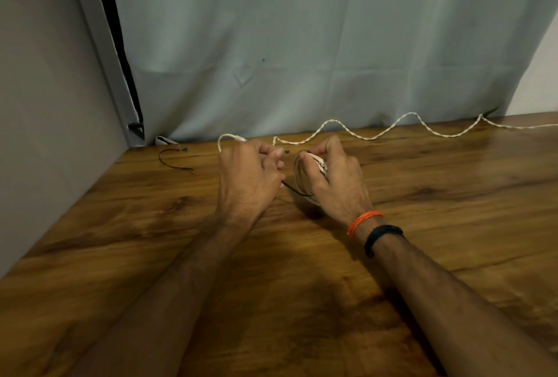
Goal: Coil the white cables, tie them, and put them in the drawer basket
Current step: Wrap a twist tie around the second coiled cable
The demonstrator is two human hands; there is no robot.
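While the right hand (335, 177) curls round a small white cable coil (320, 165) just above the tabletop (151, 256), keeping its loops from springing apart, the left hand (247, 177) pinches a thin black tie (297, 191), likely to bind it. Another white cable (377, 135) lies uncoiled behind. No drawer basket shows.

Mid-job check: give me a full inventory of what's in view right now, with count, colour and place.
coiled cable: one, white, held in right hand
loose cable: one, white, twisted, wavy along table's far edge
black tie: one, thin, between the hands
spare tie: one, black, far left of table
table: one, brown wood
curtain: one, pale grey-blue, behind table
wristbands: two, orange and black, right wrist
left hand: grips a white cable end
right hand: grips coil
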